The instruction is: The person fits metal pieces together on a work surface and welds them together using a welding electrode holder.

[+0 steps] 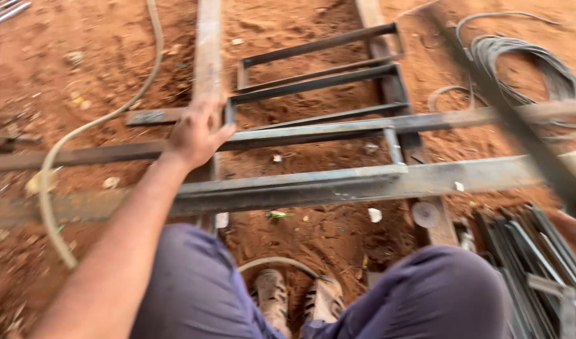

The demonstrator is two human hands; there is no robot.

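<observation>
The left hand (193, 135) rests on a metal frame (313, 132) lying on the ground (80, 75). A hose (62, 150) curves to its left; coiled wire (526, 63) lies far right, bars (532, 263) near right.

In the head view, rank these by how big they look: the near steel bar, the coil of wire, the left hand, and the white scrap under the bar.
1. Near steel bar, spanning the frame.
2. Coil of wire.
3. Left hand, though it is nearer the camera, so its real rank is unsure.
4. White scrap, smallest.
</observation>
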